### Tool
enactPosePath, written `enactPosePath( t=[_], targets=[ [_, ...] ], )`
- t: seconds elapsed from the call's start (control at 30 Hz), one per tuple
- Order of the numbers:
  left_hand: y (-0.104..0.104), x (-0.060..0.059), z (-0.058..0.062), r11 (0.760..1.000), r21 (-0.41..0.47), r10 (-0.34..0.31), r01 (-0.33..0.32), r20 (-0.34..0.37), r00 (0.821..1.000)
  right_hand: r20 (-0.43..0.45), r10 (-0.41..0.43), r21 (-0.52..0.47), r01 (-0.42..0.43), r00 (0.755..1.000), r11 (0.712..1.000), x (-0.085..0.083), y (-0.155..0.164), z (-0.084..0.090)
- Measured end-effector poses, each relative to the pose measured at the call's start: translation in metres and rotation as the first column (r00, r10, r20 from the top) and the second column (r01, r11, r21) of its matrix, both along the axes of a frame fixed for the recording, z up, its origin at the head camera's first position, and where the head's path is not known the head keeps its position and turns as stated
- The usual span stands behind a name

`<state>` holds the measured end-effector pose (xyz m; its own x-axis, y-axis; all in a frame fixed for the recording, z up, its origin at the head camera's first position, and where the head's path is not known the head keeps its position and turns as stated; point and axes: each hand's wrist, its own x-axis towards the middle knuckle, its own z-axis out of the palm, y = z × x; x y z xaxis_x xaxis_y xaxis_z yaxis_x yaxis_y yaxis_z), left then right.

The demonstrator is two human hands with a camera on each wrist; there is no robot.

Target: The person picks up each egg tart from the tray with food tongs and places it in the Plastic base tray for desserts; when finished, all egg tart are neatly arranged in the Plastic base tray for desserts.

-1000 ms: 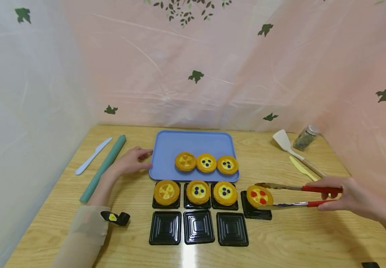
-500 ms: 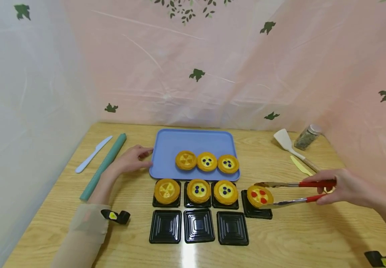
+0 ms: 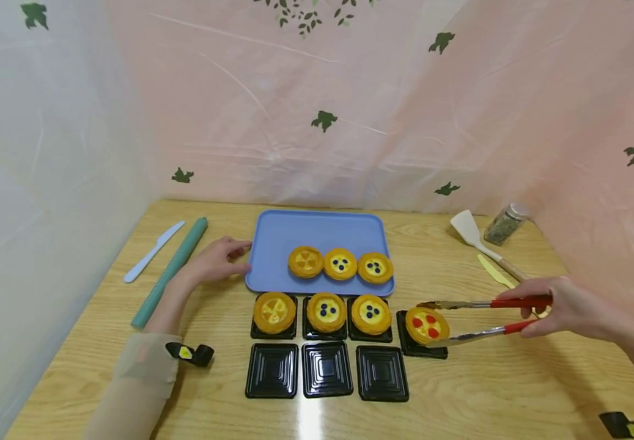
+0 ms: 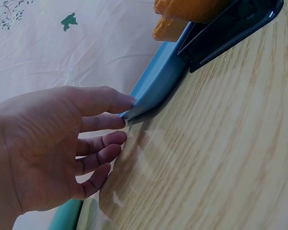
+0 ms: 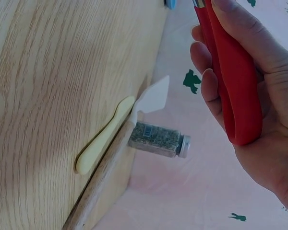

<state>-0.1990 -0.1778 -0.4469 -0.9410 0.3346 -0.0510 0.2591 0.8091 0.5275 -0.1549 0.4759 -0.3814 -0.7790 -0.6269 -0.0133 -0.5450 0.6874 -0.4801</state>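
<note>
My left hand (image 3: pixel 214 263) touches the left edge of the blue tray (image 3: pixel 278 229) with its thumb and fingertips; the other fingers are loosely bent in the left wrist view. On the tray sit an orange-topped tart (image 3: pixel 305 261) and two blueberry tarts (image 3: pixel 340 264). My right hand (image 3: pixel 561 305) grips red-handled tongs (image 3: pixel 520 301). Their metal arms stand apart, one on each side of a red-topped tart (image 3: pixel 427 325) on a black square plate (image 3: pixel 423 351). Whether both tips touch the tart is hard to tell. In the right wrist view, the tongs' tips are outside the frame.
Black plates in front of the tray hold another orange-topped tart (image 3: pixel 274 313) and two blueberry tarts (image 3: pixel 371 315). Several bare black plates (image 3: pixel 271 371) lie nearer. At left are a rolling pin (image 3: pixel 170 272) and blue knife (image 3: pixel 154 252); at right, a spatula (image 3: pixel 465 229), yellow knife (image 3: pixel 493 271) and jar (image 3: pixel 506 224).
My right hand has shifted slightly left and away from me with the tongs, whose lower arm now reaches further along the red-topped tart. The left hand stays at the tray's edge.
</note>
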Motion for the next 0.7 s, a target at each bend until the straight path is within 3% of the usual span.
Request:
enactPosePath(
  t=[0.7],
  targets=[
    [0.0019, 0.0006, 0.002, 1.0, -0.003, 0.019, -0.019, 0.01, 1.0, -0.012, 0.016, -0.013, -0.016, 1.0, 1.0, 0.0012, -0.002, -0.003]
  ],
)
